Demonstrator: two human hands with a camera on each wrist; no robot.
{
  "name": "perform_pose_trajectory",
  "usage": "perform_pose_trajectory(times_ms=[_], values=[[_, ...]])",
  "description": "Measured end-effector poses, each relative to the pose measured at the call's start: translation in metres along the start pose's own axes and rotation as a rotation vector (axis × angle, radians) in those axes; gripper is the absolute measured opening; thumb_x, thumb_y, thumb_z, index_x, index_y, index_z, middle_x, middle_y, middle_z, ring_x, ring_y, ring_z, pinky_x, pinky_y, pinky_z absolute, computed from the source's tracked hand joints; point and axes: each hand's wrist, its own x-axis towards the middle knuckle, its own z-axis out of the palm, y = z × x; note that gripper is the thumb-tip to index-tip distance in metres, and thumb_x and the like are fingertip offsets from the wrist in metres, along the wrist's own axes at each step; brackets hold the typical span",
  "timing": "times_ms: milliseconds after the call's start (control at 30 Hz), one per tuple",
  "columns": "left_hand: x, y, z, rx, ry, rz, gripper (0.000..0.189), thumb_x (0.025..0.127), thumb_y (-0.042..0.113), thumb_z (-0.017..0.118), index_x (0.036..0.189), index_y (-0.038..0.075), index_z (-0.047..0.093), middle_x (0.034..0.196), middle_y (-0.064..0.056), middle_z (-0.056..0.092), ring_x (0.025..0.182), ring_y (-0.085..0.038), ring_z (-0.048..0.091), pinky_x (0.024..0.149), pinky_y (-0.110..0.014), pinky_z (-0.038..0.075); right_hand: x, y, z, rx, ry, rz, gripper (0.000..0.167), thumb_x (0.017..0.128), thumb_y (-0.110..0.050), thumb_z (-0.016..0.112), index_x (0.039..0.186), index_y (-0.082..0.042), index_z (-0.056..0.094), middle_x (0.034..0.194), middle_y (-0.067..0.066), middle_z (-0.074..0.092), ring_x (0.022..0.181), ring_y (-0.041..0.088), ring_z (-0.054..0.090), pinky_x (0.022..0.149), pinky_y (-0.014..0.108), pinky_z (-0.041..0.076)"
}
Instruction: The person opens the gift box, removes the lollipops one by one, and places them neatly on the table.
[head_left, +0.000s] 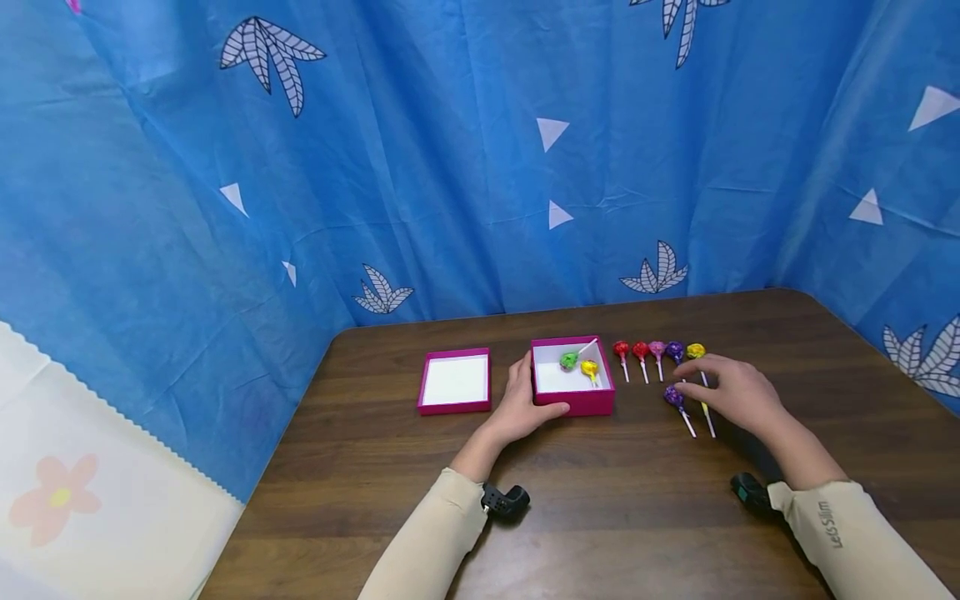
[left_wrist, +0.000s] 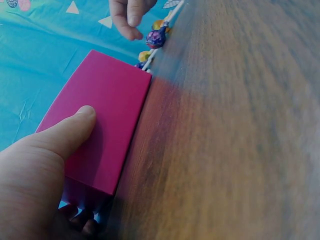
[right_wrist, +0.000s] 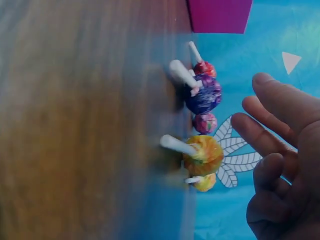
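At the left front corner of a magenta box [head_left: 588, 406], my left hand [head_left: 517, 408] holds on, thumb against the front wall and fingers round the left side. Inside the box lie a green lollipop [head_left: 568, 361] and a yellow lollipop [head_left: 589, 367]. My right hand [head_left: 731, 393] hovers with nothing in its grasp, thumb and fingers apart, above a near purple lollipop [head_left: 673, 397] and a near yellow lollipop [right_wrist: 202, 155]. In the head view the hand covers the head of that yellow one, leaving its stick visible.
Behind the right hand runs a row of lollipops: red [head_left: 621, 348], another red [head_left: 640, 350], pink [head_left: 657, 348], purple [head_left: 675, 351] and yellow [head_left: 696, 351]. Left of the box is a magenta lid [head_left: 453, 408], white inside up. A blue curtain [head_left: 465, 167] hangs behind the wooden table [head_left: 585, 517].
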Motion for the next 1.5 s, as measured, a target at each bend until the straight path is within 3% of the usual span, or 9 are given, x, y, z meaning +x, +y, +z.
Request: perform_pose_trajectory(times_ms=[133, 233, 400, 633, 867, 1300, 1500], values=[[-0.001, 0.000, 0.000, 0.004, 0.002, 0.001, 0.112, 0.083, 0.047, 0.076, 0.162, 0.016, 0.002, 0.165, -0.006, 0.013, 0.150, -0.026, 0.021, 0.121, -0.053, 0.032, 0.002, -0.005, -0.004, 0.031, 0.034, -0.026, 0.029, 0.090, -0.030, 0.075, 0.113, -0.013, 0.074, 0.105, 0.015, 0.071, 0.076, 0.022, 0.051, 0.058, 0.030, 0.041], [-0.001, 0.000, 0.000, 0.002, 0.006, 0.002, 0.112, 0.083, 0.047, 0.076, 0.162, 0.016, 0.002, 0.165, -0.006, 0.013, 0.150, -0.026, 0.021, 0.120, -0.053, 0.032, 0.006, -0.010, -0.008, 0.058, 0.049, -0.044, 0.027, 0.091, -0.028, 0.074, 0.113, -0.012, 0.074, 0.104, 0.015, 0.070, 0.078, 0.023, 0.052, 0.059, 0.028, 0.041], [-0.001, 0.000, 0.000, -0.015, 0.008, 0.022, 0.114, 0.083, 0.047, 0.077, 0.162, 0.022, -0.003, 0.165, -0.006, 0.013, 0.149, -0.026, 0.021, 0.120, -0.054, 0.032, 0.012, -0.023, -0.014, 0.102, 0.054, -0.081, 0.027, 0.092, -0.027, 0.073, 0.113, -0.011, 0.074, 0.116, 0.018, 0.070, 0.093, 0.030, 0.060, 0.072, 0.035, 0.052], [0.000, -0.002, 0.001, -0.006, 0.001, 0.054, 0.108, 0.084, 0.046, 0.077, 0.160, 0.032, 0.002, 0.163, -0.005, 0.013, 0.148, -0.027, 0.024, 0.118, -0.055, 0.034, 0.026, -0.044, -0.010, 0.155, 0.018, -0.106, 0.026, 0.092, -0.026, 0.073, 0.114, -0.012, 0.073, 0.118, 0.016, 0.070, 0.098, 0.031, 0.060, 0.079, 0.040, 0.056], [0.000, -0.003, 0.000, -0.002, 0.010, 0.040, 0.106, 0.083, 0.044, 0.078, 0.159, 0.033, 0.005, 0.163, -0.005, 0.014, 0.148, -0.026, 0.023, 0.118, -0.054, 0.034, 0.040, -0.061, 0.003, 0.229, -0.018, -0.105, 0.030, 0.093, -0.026, 0.072, 0.119, -0.013, 0.071, 0.126, 0.018, 0.066, 0.114, 0.039, 0.058, 0.088, 0.054, 0.057], [-0.001, -0.001, -0.002, -0.011, -0.001, 0.051, 0.113, 0.084, 0.048, 0.077, 0.160, 0.028, -0.005, 0.165, -0.007, 0.010, 0.149, -0.027, 0.021, 0.120, -0.056, 0.031, 0.070, -0.087, 0.026, 0.283, -0.086, -0.107, 0.031, 0.092, -0.028, 0.072, 0.120, -0.016, 0.073, 0.129, 0.015, 0.067, 0.114, 0.035, 0.059, 0.092, 0.051, 0.056], [-0.002, -0.001, -0.002, -0.003, -0.008, 0.045, 0.114, 0.084, 0.049, 0.076, 0.161, 0.026, -0.005, 0.165, -0.007, 0.009, 0.149, -0.027, 0.020, 0.120, -0.056, 0.030, 0.080, -0.094, 0.036, 0.281, -0.136, -0.080, 0.031, 0.093, -0.028, 0.071, 0.122, -0.018, 0.073, 0.134, 0.016, 0.065, 0.122, 0.037, 0.056, 0.097, 0.056, 0.052]])
